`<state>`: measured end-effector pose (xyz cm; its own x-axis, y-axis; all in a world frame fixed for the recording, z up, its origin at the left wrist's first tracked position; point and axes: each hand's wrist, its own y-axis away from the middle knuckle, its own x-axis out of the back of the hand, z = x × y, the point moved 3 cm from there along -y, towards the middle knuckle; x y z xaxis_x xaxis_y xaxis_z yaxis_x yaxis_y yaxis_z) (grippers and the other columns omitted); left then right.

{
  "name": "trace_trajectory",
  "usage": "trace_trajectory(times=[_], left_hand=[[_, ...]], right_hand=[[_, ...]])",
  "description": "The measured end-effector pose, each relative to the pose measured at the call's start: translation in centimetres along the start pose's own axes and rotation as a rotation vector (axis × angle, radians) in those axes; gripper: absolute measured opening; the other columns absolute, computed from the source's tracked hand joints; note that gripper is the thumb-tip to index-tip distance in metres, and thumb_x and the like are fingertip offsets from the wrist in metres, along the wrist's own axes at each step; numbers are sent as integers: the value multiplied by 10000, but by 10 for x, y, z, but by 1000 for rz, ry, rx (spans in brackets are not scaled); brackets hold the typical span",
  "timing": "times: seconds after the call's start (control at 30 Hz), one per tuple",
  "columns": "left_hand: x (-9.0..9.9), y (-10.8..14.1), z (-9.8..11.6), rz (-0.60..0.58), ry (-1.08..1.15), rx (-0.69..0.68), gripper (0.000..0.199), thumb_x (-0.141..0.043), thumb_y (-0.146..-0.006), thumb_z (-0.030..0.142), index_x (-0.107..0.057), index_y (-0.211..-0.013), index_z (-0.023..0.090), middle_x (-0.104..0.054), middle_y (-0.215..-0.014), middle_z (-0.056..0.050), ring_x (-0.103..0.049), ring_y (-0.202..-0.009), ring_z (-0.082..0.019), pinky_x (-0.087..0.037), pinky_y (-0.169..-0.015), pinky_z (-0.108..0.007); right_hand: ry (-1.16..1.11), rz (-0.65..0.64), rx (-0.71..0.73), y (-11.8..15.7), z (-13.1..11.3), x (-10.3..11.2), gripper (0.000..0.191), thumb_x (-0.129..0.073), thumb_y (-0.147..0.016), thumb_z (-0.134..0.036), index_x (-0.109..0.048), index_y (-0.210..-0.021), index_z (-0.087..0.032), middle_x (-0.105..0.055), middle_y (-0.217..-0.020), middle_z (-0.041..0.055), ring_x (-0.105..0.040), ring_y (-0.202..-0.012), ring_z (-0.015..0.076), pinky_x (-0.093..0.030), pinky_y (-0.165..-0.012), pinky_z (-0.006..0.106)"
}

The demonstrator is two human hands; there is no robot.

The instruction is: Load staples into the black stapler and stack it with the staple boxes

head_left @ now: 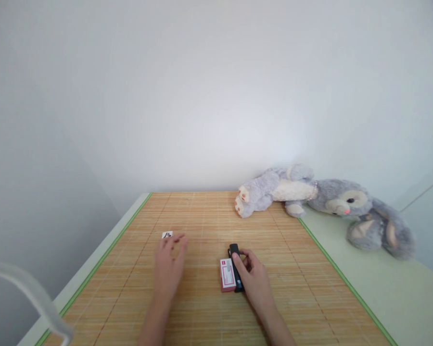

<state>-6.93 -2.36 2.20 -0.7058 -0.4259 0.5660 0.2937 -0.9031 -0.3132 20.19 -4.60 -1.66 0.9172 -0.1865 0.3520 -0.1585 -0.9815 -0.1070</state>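
Observation:
My right hand (253, 276) is closed around a black stapler (237, 269), thumb on top and fingers along its far side. Touching or close beside the stapler on its left is a small white and red box (227, 274) with printed lettering. My left hand (170, 262) hovers over or near the mat to the left, fingers apart and slightly blurred, with nothing seen in it. Just beyond its fingertips lies a small white paper piece (167, 234) with dark marks, partly covered by the fingers.
A bamboo mat (202, 211) with green edging covers most of the pale table (389, 283). At the back right a grey plush rabbit (296, 190) lies on its side against the wall. A white curved bar (29, 290) juts in at the lower left.

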Motion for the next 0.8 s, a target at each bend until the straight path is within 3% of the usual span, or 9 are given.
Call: trace_trajectory(times=[0.07,0.13,0.23,0.3,0.4,0.5,0.63,0.8], left_hand=[[21,-29,-29,94,-48,123,583,-471,-925,620,-663,-1268,189,-667,-1127,-115,-625,-994,-294,-506,-937,-488],[30,-51,-51,57,-54,185,595,-532,-863,640,-697,-1216,189,-698,-981,-77,-639,-848,-269,-521,-825,-436],[15,-64,-60,-96,-7,192,547,-623,-781,635,-751,-1103,213,-718,-808,-28,-655,-752,-240,-508,-727,-355],[-10,-59,-51,-205,46,163,534,-641,-770,629,-767,-1075,209,-730,-760,-23,-669,-726,-231,-500,-686,-325],[-55,-37,-22,-332,129,92,507,-636,-802,597,-774,-1088,201,-761,-818,-39,-687,-738,-217,-502,-685,-309],[-87,-13,8,-400,188,37,444,-637,-831,549,-779,-1086,214,-777,-883,-49,-699,-780,-209,-510,-724,-305],[-102,6,28,-424,217,17,375,-646,-844,508,-782,-1058,232,-783,-918,-50,-704,-826,-209,-511,-773,-308],[-98,8,32,-420,235,23,395,-604,-875,513,-779,-1073,220,-789,-975,-73,-711,-874,-228,-535,-825,-336]], right_hand=[[3,-25,0,4,0,2,551,-604,-928,-635,-660,-1260,-199,-593,-721,-19,-585,-662,194,-430,-602,286],[48,-69,-9,10,1,7,718,-716,-844,-602,-565,-1417,-197,-642,-797,-5,-618,-718,210,-463,-648,297],[164,-192,-36,20,1,16,1054,-856,-696,-499,-369,-1582,-197,-706,-898,14,-664,-805,245,-497,-723,320],[202,-289,-18,25,-5,21,1106,-880,-650,-404,-340,-1599,-232,-738,-1034,34,-690,-914,269,-512,-804,334],[229,-344,50,28,-19,24,978,-831,-654,-278,-431,-1545,-315,-700,-1295,36,-676,-1119,284,-494,-932,335],[321,-333,56,27,-30,22,824,-793,-673,-258,-540,-1454,-328,-710,-1293,34,-682,-1126,294,-491,-910,324],[397,-331,42,28,-34,20,616,-771,-722,-302,-631,-1322,-320,-750,-1189,35,-713,-1034,290,-486,-817,300],[427,-328,38,29,-33,19,624,-776,-733,-327,-625,-1338,-316,-759,-1160,35,-717,-999,278,-476,-780,286]])
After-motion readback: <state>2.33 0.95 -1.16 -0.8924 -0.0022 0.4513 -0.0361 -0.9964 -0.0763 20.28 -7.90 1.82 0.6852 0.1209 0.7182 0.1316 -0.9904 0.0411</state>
